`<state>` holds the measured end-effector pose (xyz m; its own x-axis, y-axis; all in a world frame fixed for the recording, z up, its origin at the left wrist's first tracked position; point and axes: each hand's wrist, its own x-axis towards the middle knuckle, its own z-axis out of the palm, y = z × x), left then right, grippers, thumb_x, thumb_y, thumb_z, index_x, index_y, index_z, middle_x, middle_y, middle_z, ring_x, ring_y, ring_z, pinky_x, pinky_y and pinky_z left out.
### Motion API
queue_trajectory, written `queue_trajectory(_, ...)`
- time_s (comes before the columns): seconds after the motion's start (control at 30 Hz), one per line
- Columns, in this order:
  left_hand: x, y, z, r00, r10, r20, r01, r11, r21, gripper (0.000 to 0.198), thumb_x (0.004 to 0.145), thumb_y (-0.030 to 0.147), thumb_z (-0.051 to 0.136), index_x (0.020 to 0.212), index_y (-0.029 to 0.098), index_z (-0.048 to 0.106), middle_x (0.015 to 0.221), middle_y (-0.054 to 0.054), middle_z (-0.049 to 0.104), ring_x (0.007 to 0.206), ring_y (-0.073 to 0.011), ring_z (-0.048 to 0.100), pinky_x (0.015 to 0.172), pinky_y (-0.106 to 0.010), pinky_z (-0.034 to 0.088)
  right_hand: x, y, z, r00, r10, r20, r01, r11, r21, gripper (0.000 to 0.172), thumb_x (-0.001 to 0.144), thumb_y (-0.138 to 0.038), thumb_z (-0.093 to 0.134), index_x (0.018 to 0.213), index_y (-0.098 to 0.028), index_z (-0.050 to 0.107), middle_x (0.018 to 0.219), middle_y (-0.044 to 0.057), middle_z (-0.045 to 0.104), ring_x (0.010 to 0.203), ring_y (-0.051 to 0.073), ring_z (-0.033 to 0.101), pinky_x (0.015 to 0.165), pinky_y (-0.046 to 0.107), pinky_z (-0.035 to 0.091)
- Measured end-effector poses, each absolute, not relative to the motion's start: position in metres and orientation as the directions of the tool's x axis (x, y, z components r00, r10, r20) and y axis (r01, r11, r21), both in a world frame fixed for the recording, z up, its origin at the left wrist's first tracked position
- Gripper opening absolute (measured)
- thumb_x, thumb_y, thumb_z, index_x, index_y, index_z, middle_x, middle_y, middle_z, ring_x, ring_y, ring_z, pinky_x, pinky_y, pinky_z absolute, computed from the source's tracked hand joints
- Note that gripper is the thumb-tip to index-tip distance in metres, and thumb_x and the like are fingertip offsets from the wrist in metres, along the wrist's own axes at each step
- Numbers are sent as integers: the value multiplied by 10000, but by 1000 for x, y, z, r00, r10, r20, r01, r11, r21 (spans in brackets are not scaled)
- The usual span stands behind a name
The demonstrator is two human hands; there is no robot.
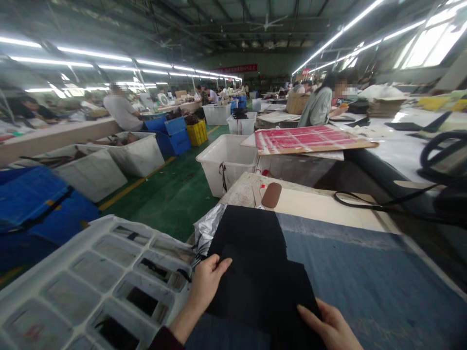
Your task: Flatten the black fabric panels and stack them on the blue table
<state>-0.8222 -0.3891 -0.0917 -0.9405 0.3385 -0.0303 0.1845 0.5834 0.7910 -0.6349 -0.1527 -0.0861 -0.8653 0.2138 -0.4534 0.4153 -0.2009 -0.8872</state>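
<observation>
A flat black panel (255, 262), cut with stepped edges, lies across the middle of the view over a blue-grey work surface (357, 272). Its material, fabric or leather, I cannot tell. My left hand (208, 282) pinches the left edge, thumb on top and fingers underneath. At the lower right edge my right hand (330, 323) grips the same panel, its thumb on top. Beyond the panel's far edge lies a brown rounded piece (272, 195) on a pale board (310, 204).
On the left stands a white compartment tray (105, 287) with dark pieces in some pockets. Past it are blue crates (32, 199) and white bins (228, 160) along a green floor (171, 194). A red-topped board (310, 139) juts out ahead, near a seated person (317, 107).
</observation>
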Motion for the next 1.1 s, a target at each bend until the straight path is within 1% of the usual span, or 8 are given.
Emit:
queue_trajectory(0.1,-863,-388,-99,-944,330,3,236,666,708,480,842,573,469,570,192,363,520,70,300,531,-86,334,517,-215,228,-683,-154,-92,-875,232,-424,402,-140,-905,535,682,-611,637,953,-150,663,559,9,603,469,172,582,421,256,462)
queue_trajectory(0.17,-880,-386,-106,-939,343,-17,250,717,650,456,859,536,463,571,187,407,511,62,365,528,-90,387,524,-221,229,-705,-149,-102,-865,254,-432,435,-48,-899,550,706,-616,595,979,-142,647,538,4,591,392,152,529,339,231,374)
queue_trajectory(0.3,-888,-385,-120,-941,333,-55,236,768,595,331,845,408,528,606,180,503,506,39,472,510,-104,451,528,-234,220,-729,-131,-122,-845,389,-367,464,194,-864,467,713,-601,585,784,-145,661,552,21,607,473,163,564,394,224,385)
queue_trajectory(0.4,-887,-388,-124,-949,309,-64,220,794,566,291,854,386,523,648,182,548,527,24,520,517,-115,482,529,-235,221,-735,-121,-132,-846,434,-309,453,283,-845,442,720,-584,577,647,-152,637,539,23,602,536,178,581,433,223,387)
queue_trajectory(0.53,-890,-390,-123,-957,273,-100,179,825,535,300,872,403,507,694,180,598,591,-2,592,561,-124,535,538,-232,246,-735,-119,-140,-845,447,-293,460,329,-825,443,744,-569,540,630,-154,643,553,31,622,522,176,570,432,228,366)
queue_trajectory(0.73,-899,-392,-125,-967,227,-115,135,840,526,309,862,428,523,733,179,655,668,-24,651,618,-133,579,555,-229,280,-731,-122,-145,-850,434,-298,449,304,-840,422,707,-572,553,676,-174,691,599,31,664,578,209,605,485,252,413)
queue_trajectory(0.97,-901,-394,-130,-969,215,-121,119,838,533,320,865,430,513,747,177,671,693,-30,670,646,-140,596,573,-230,310,-732,-122,-151,-842,456,-289,475,371,-798,446,726,-604,534,576,-192,613,516,9,589,489,162,525,453,247,350)
queue_trajectory(1.1,-903,-393,-129,-970,204,-130,105,839,534,318,855,436,522,743,177,670,689,-33,668,646,-145,596,567,-233,307,-733,-120,-158,-844,475,-248,465,418,-780,462,727,-611,537,514,-200,524,474,-10,502,471,141,457,446,252,296)
